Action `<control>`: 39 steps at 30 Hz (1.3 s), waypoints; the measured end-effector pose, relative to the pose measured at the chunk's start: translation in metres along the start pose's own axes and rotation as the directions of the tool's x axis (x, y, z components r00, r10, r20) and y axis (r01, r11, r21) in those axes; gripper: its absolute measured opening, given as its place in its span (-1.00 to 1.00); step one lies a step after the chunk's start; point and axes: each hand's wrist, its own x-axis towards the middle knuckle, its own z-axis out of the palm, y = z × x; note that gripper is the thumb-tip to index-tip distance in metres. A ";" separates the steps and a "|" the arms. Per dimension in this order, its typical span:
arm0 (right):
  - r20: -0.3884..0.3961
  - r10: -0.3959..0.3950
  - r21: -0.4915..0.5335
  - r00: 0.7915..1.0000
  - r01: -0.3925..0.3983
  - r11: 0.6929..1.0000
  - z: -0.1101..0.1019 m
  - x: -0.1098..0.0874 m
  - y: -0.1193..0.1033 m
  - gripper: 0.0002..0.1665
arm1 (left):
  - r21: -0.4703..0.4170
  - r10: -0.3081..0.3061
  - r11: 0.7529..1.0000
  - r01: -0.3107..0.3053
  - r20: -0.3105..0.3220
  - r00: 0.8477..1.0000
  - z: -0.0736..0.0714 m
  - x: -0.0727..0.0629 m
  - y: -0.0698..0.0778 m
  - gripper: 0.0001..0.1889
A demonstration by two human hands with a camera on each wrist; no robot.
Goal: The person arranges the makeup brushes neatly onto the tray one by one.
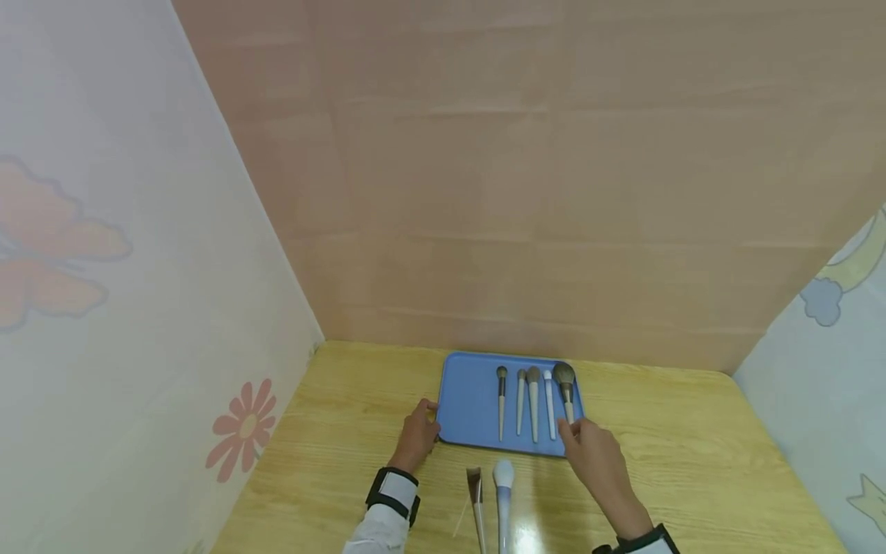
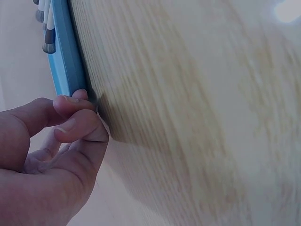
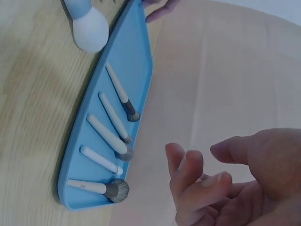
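Note:
A blue tray (image 1: 467, 396) lies on the table, with several makeup brushes side by side on its right part. The rightmost, a large fluffy brush (image 1: 564, 377), lies along the tray's right end. My left hand (image 1: 418, 435) is at the tray's left edge; in the left wrist view its curled fingers (image 2: 77, 106) pinch at the corner of the rim. Over the tray's right front corner is my right hand (image 1: 597, 460). Its fingers (image 3: 202, 193) are loosely bent with nothing between them in the right wrist view, apart from the brushes.
In front of the tray lie a flat angled brush (image 1: 476, 496) and a large white-tipped brush (image 1: 504, 475), handles toward me. The wooden table (image 1: 692, 446) meets a brown back wall (image 1: 519, 292). Patterned side walls (image 1: 263, 346) stand left and right.

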 end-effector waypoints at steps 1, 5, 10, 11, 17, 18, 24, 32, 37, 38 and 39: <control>0.004 -0.001 0.001 1.000 0.001 1.000 0.000 -0.003 -0.001 -0.45 | 0.000 0.001 1.000 -0.001 0.000 1.000 0.000 0.000 0.001 -0.60; 0.023 0.010 0.007 1.000 -0.010 1.000 0.003 -0.016 -0.005 -0.49 | 0.010 0.004 1.000 -0.005 0.009 1.000 0.000 0.000 0.003 -0.61; 0.060 0.023 0.021 0.998 -0.024 0.999 0.013 -0.030 -0.007 -0.55 | 0.040 0.050 0.998 -0.050 0.005 0.999 -0.002 0.003 0.004 -0.63; 0.067 0.023 0.024 0.997 -0.025 0.999 0.015 -0.032 -0.007 -0.54 | 0.050 0.061 0.997 -0.061 -0.001 0.998 -0.003 0.003 0.004 -0.63; 0.129 0.078 0.000 0.989 -0.078 0.997 0.023 -0.048 0.001 -0.52 | 0.106 0.068 0.992 -0.068 -0.001 0.998 -0.001 0.001 0.004 -0.63; 0.143 0.089 -0.001 0.986 -0.090 0.996 0.024 -0.050 0.002 -0.53 | 0.110 0.066 0.992 -0.065 0.001 0.998 -0.001 0.000 0.004 -0.63; 0.175 0.089 -0.017 0.981 -0.087 0.996 0.037 -0.056 0.007 -0.58 | 0.134 0.086 0.988 -0.080 -0.042 0.995 -0.002 -0.002 0.006 -0.69; 0.191 0.063 -0.018 0.980 -0.060 0.998 0.055 -0.064 0.005 -0.58 | 0.194 0.124 0.976 -0.100 -0.117 0.985 -0.003 -0.005 0.005 -0.75; 0.181 0.044 -0.009 0.982 -0.043 0.999 0.058 -0.068 0.003 -0.60 | 0.220 0.118 0.971 -0.087 -0.132 0.984 -0.003 -0.003 0.004 -0.76; 0.178 0.039 -0.009 0.983 -0.038 0.999 0.058 -0.068 0.002 -0.60 | 0.225 0.113 0.971 -0.081 -0.131 0.985 -0.003 -0.003 0.005 -0.75; 0.177 0.035 -0.007 0.984 -0.034 0.999 0.059 -0.069 0.002 -0.60 | 0.229 0.101 0.971 -0.070 -0.128 0.987 -0.004 -0.002 0.005 -0.74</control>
